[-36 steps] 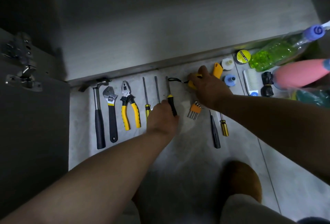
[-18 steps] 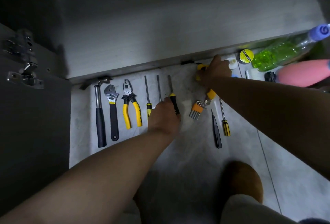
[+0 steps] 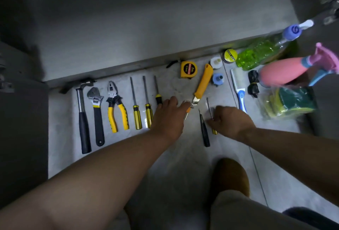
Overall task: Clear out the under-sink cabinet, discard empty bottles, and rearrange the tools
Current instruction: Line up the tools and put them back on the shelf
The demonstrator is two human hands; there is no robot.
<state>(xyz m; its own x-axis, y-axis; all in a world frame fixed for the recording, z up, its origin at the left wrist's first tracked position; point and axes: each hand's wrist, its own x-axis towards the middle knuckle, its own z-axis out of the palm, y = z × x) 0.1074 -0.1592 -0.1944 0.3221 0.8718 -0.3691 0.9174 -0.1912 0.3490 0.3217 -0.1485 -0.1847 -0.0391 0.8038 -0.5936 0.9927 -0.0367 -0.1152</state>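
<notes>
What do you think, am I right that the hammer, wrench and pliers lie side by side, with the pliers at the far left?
No. The head view shows the hammer at the far left; the pliers lie third, right of the wrench. The rest holds.

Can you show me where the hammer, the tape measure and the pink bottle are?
hammer (image 3: 84, 132), head view, on its black grip.
tape measure (image 3: 188, 69), head view, on its round black label.
pink bottle (image 3: 280, 71), head view, on the middle of its pink body.
</notes>
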